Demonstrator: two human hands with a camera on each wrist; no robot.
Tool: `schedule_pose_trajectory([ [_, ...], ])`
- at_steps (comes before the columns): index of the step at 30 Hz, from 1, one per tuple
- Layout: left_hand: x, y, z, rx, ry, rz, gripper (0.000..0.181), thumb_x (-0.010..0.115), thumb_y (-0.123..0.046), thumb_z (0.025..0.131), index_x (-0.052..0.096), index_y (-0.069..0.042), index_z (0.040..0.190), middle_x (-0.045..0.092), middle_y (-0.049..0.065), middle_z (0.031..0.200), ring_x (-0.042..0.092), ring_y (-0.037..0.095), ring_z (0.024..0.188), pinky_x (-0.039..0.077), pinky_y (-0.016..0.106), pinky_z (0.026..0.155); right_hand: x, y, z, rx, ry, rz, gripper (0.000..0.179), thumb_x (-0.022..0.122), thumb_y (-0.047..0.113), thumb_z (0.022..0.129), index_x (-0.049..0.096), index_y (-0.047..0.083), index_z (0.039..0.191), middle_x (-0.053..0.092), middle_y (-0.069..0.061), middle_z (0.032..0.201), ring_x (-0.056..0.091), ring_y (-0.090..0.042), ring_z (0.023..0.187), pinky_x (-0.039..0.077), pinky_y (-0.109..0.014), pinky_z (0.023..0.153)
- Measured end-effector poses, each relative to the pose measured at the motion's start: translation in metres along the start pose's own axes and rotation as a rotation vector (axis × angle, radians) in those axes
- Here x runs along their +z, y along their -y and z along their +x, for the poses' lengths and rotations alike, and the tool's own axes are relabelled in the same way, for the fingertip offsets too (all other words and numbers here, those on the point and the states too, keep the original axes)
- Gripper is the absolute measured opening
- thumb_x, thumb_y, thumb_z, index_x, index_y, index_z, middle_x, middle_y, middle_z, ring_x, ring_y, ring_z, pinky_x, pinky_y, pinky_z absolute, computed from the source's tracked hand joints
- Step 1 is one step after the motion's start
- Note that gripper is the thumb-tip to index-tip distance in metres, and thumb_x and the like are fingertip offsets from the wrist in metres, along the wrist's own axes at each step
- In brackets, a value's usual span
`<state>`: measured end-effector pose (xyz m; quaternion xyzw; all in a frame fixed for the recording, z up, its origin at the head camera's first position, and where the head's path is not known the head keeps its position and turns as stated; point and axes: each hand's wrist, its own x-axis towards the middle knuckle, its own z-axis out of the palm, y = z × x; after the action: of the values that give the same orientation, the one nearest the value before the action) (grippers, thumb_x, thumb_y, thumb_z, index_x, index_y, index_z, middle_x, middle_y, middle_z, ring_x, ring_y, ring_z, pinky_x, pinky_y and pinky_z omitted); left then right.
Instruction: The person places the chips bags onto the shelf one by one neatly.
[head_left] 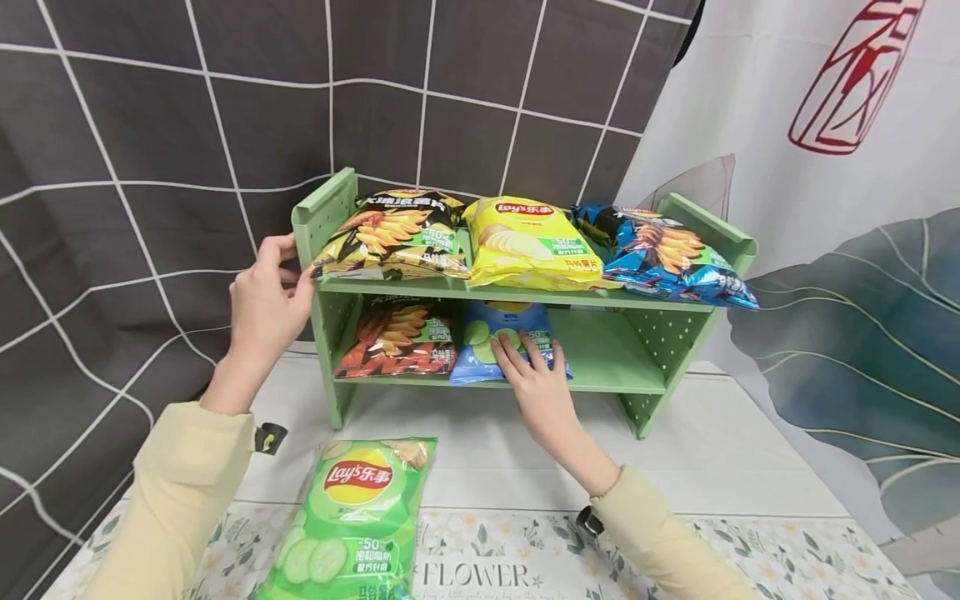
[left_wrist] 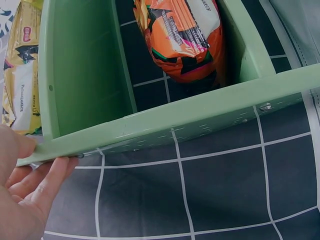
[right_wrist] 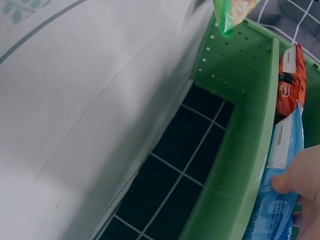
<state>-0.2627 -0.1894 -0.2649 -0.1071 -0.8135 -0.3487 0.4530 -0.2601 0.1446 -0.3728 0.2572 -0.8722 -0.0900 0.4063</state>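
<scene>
A green two-tier shelf (head_left: 487,290) holds chip bags on both tiers. My left hand (head_left: 268,304) grips the front edge of its left side panel, thumb on one face and fingers on the other, as the left wrist view shows. On the lower tier, a blue chip bag (head_left: 480,327) lies beside a red-and-black chip bag (head_left: 401,337). My right hand (head_left: 536,379) rests on the blue bag with fingers spread over its front. Also in the right wrist view, its thumb touches the blue bag (right_wrist: 280,150); the other fingers are mostly hidden there.
The upper tier carries a black-and-gold chip bag (head_left: 397,233), a yellow chip bag (head_left: 528,242) and a blue-and-black chip bag (head_left: 667,250). A green chip bag (head_left: 348,517) lies on the table in front. Behind the shelf hangs a dark grid-patterned cloth (head_left: 247,125).
</scene>
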Motion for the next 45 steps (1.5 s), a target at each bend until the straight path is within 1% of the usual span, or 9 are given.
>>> schedule_pose_trajectory([
  [3, 0.0, 0.0, 0.0, 0.0, -0.001, -0.001, 0.036, 0.059, -0.002, 0.088, 0.054, 0.006, 0.123, 0.067, 0.022, 0.116, 0.07, 0.036, 0.083, 0.056, 0.046, 0.071, -0.001, 0.001, 0.001, -0.009, -0.001, -0.005, 0.073, 0.073, -0.003, 0.073, 0.051, 0.014, 0.14, 0.056, -0.003, 0.139, 0.051, -0.03, 0.129, 0.043, -0.065, 0.098],
  [10, -0.001, 0.0, 0.0, -0.001, 0.002, 0.002, 0.036, 0.059, -0.001, 0.088, 0.054, 0.006, 0.123, 0.066, 0.022, 0.117, 0.069, 0.037, 0.083, 0.056, 0.047, 0.071, -0.001, 0.005, 0.005, -0.004, 0.021, 0.006, 0.069, 0.071, -0.002, 0.077, 0.05, 0.013, 0.14, 0.055, -0.003, 0.141, 0.049, -0.03, 0.13, 0.042, -0.065, 0.099],
  [18, -0.001, 0.001, 0.0, -0.008, -0.004, -0.001, 0.037, 0.059, -0.002, 0.088, 0.054, 0.005, 0.123, 0.066, 0.022, 0.117, 0.069, 0.037, 0.083, 0.056, 0.048, 0.071, 0.002, 0.008, 0.008, -0.013, 0.018, -0.003, 0.07, 0.073, 0.001, 0.076, 0.049, 0.013, 0.141, 0.054, -0.003, 0.142, 0.05, -0.03, 0.129, 0.042, -0.065, 0.099],
  [20, -0.001, 0.001, 0.0, -0.011, -0.002, -0.001, 0.037, 0.059, -0.002, 0.088, 0.054, 0.005, 0.124, 0.066, 0.022, 0.118, 0.069, 0.037, 0.084, 0.056, 0.049, 0.072, 0.001, 0.008, 0.008, -0.011, 0.041, 0.008, 0.071, 0.072, 0.001, 0.076, 0.047, 0.012, 0.142, 0.052, -0.004, 0.143, 0.048, -0.031, 0.131, 0.04, -0.065, 0.1],
  [22, -0.001, 0.001, 0.0, -0.012, 0.002, -0.001, 0.037, 0.059, -0.002, 0.088, 0.054, 0.005, 0.124, 0.066, 0.022, 0.118, 0.069, 0.037, 0.084, 0.056, 0.048, 0.072, -0.001, 0.007, 0.007, -0.006, 0.081, 0.026, 0.068, 0.069, 0.005, 0.08, 0.045, 0.012, 0.144, 0.05, -0.005, 0.145, 0.046, -0.031, 0.133, 0.038, -0.066, 0.102],
  [27, -0.001, 0.001, 0.0, -0.019, 0.011, 0.0, 0.037, 0.059, -0.002, 0.088, 0.053, 0.006, 0.124, 0.066, 0.022, 0.118, 0.069, 0.037, 0.084, 0.056, 0.048, 0.072, -0.008, 0.008, 0.008, 0.033, 0.185, 0.128, 0.061, 0.062, 0.019, 0.092, 0.038, 0.011, 0.147, 0.042, -0.007, 0.151, 0.037, -0.033, 0.139, 0.027, -0.072, 0.107],
  [32, -0.001, 0.0, -0.001, -0.018, 0.012, -0.001, 0.037, 0.059, -0.002, 0.088, 0.053, 0.006, 0.124, 0.066, 0.022, 0.118, 0.069, 0.037, 0.084, 0.056, 0.048, 0.072, -0.014, 0.012, 0.006, 0.061, 0.239, 0.173, 0.066, 0.062, 0.028, 0.093, 0.033, 0.011, 0.15, 0.036, -0.007, 0.155, 0.03, -0.031, 0.144, 0.017, -0.074, 0.109],
  [39, 0.0, -0.001, 0.0, -0.009, 0.007, -0.005, 0.036, 0.059, -0.002, 0.088, 0.054, 0.005, 0.123, 0.066, 0.022, 0.117, 0.069, 0.038, 0.083, 0.056, 0.048, 0.072, -0.025, 0.027, 0.001, 0.15, 0.224, 0.22, 0.069, 0.06, 0.035, 0.093, 0.03, 0.013, 0.151, 0.035, -0.007, 0.155, 0.027, -0.031, 0.145, 0.02, -0.067, 0.114],
  [45, 0.0, 0.0, 0.0, -0.013, 0.009, -0.005, 0.036, 0.059, -0.002, 0.088, 0.054, 0.005, 0.124, 0.066, 0.022, 0.118, 0.069, 0.038, 0.084, 0.056, 0.049, 0.072, -0.038, 0.042, -0.002, 0.173, 0.198, 0.26, 0.071, 0.058, 0.041, 0.093, 0.029, 0.012, 0.152, 0.037, -0.007, 0.154, 0.028, -0.032, 0.145, 0.018, -0.062, 0.117],
])
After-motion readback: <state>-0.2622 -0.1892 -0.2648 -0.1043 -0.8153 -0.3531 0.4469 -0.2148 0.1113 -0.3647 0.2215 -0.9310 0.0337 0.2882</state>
